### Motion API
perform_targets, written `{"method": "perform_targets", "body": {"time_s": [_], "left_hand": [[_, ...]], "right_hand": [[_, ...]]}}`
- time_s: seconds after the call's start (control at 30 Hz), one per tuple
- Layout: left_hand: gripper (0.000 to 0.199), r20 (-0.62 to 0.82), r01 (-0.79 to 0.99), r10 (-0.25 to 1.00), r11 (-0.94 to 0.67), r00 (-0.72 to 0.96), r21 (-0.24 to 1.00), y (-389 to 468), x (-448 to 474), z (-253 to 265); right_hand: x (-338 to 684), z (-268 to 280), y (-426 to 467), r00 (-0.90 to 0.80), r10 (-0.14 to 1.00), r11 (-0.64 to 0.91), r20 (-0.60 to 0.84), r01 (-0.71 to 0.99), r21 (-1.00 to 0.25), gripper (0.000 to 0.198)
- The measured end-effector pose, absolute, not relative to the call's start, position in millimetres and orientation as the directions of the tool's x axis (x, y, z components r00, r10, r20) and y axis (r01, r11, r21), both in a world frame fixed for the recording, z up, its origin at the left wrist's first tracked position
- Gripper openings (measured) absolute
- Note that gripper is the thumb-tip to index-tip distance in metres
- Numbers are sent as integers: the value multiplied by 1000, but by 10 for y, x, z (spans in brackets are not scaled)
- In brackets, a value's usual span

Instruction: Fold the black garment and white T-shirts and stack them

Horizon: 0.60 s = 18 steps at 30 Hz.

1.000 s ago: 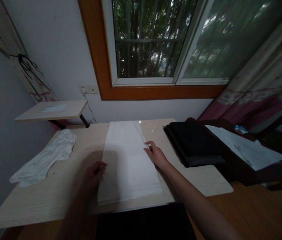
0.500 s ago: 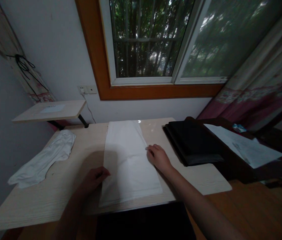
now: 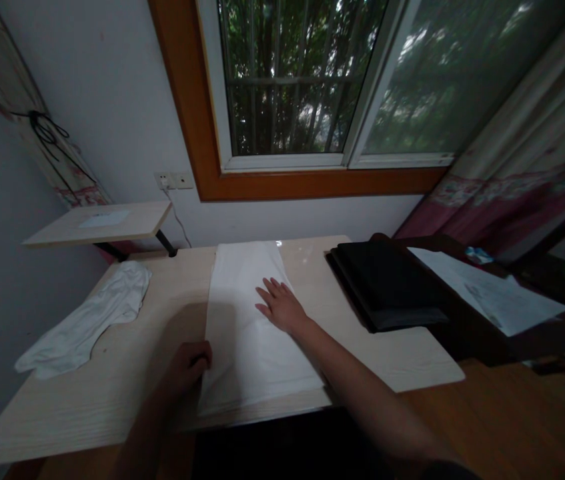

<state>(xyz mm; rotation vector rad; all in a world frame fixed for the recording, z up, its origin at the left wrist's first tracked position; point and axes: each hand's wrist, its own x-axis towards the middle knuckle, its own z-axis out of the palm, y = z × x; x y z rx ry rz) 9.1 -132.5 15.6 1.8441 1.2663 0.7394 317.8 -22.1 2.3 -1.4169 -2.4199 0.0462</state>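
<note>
A folded white cloth (image 3: 242, 300) lies flat in a long rectangle on the pale wooden table, reaching from near its front edge to the back. My right hand (image 3: 282, 307) is open, its fingers spread on the cloth's upper right part. At the cloth's left edge, my left hand (image 3: 193, 363) is closed with curled fingers; whether the edge is pinched in them is hidden. A shadow falls over the cloth's left side.
Another white cloth (image 3: 89, 320) lies crumpled on the table's left side, near a small raised shelf (image 3: 137, 217). To the right are a black folded item (image 3: 387, 283) and papers (image 3: 487, 293). The window (image 3: 302, 80) stands behind the table (image 3: 127, 393).
My right hand has moved left from the cloth's right edge onto its surface, and its fingers have spread. My left hand has drawn back slightly to the left and curled. The cloth lies nearly unchanged.
</note>
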Motion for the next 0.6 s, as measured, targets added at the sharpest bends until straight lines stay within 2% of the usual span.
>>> {"method": "perform_targets", "body": {"time_s": [0.1,0.3,0.43,0.6], "left_hand": [[13,62,509,937,-242,345,826,-1345,91,122],[14,57,511,931,-248,360,823,-1347,91,124],[19,97,514,930,-280,354,811,-1377,104,174],[37,178,517,972,-233,155,824,-1457,55,142]], "right_hand": [[3205,-4,-139,-432,869,478,242,860,-181,54],[3459,32,-12,-288,941,315,179,938,-147,61],[3571,18,-37,-261,948,286,184,950,-128,63],[3633,-8,-168,-268,941,293,208,951,-102,62]]}}
